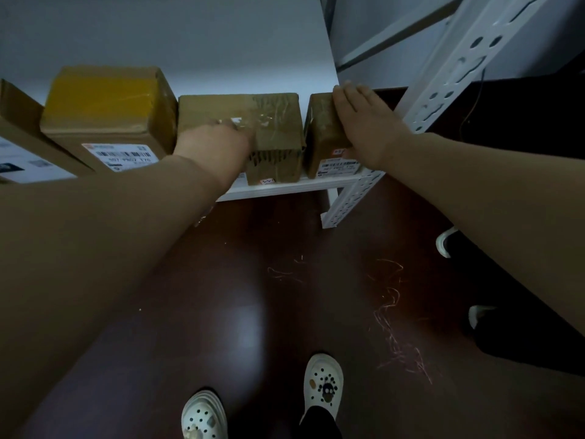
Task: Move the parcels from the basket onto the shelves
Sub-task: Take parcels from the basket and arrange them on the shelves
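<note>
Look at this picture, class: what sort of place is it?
Probably a parcel storeroom or pickup point: labelled cardboard parcels stand in a row on a white shelf with a slotted metal upright, and both hands are on parcels.

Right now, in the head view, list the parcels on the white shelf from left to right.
Cardboard box with a white label, cut off at the picture's edge → brown box with yellow tape on top → tape-wrapped brown box under the left hand → small brown box under the right hand.
</note>
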`<action>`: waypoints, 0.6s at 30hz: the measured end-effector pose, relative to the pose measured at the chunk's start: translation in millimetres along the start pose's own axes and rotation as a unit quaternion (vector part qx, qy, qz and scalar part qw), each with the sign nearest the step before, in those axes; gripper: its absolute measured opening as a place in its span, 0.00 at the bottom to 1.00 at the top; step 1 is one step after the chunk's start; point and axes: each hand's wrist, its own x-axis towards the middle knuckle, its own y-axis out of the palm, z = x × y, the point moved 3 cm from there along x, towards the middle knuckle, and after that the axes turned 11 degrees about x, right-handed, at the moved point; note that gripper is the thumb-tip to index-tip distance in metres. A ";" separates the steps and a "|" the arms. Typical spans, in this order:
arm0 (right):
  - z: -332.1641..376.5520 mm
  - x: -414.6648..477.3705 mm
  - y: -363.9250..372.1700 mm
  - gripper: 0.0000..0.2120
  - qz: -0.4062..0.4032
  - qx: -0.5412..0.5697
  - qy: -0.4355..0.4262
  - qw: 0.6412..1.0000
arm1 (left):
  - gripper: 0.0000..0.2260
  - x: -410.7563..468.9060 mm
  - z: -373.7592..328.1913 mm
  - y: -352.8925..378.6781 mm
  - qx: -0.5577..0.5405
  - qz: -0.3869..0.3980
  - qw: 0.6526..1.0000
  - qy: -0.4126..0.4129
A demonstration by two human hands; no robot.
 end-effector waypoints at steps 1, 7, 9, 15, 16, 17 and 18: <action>-0.9 0.9 2.7 0.50 -0.003 -0.005 -0.003 1.000 | 0.21 -0.1 -1.4 0.9 0.009 -0.005 1.000 0.003; -0.1 -1.4 3.6 0.49 -0.010 0.013 0.016 1.000 | 0.18 2.3 -4.0 -3.4 0.056 -0.011 0.998 0.006; 1.5 0.1 4.3 0.48 -0.013 0.016 0.022 1.000 | 0.19 2.6 -5.0 -3.2 0.056 -0.012 0.998 0.009; 3.7 1.0 5.0 0.46 -0.025 0.015 0.027 0.999 | 0.21 4.0 -6.4 -3.7 0.043 0.003 0.999 -0.014; 3.9 0.2 5.4 0.46 -0.025 0.016 0.029 0.999 | 0.22 3.7 -7.0 -3.5 0.039 0.004 0.999 -0.014; 4.6 -1.4 5.3 0.46 -0.025 0.020 0.032 0.999 | 0.23 3.7 -7.7 -3.3 0.027 0.009 0.999 -0.015; 6.4 -3.5 3.5 0.47 -0.028 0.025 0.034 0.999 | 0.23 3.1 -7.6 -2.9 0.007 0.012 1.000 -0.023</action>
